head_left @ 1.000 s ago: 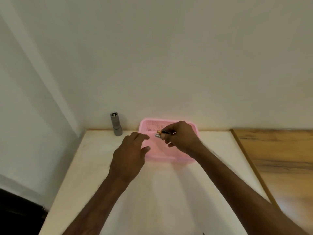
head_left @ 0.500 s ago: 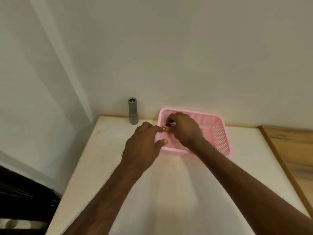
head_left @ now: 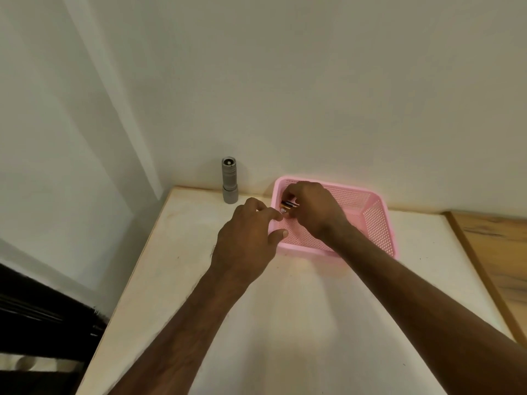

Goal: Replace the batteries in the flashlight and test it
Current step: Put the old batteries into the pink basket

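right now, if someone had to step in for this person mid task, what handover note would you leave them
Right hand: pinches the batteries over the left end of the pink basket.
Left hand: holds nothing, fingers reaching toward the batteries, thumb by the basket's left rim.
Flashlight: stands on end on the table by the wall, left of the basket, untouched.
Done: batteries in hand. I cannot tell whether they are new or old.
Left: probably open the flashlight, fit the batteries, close it, switch it on.
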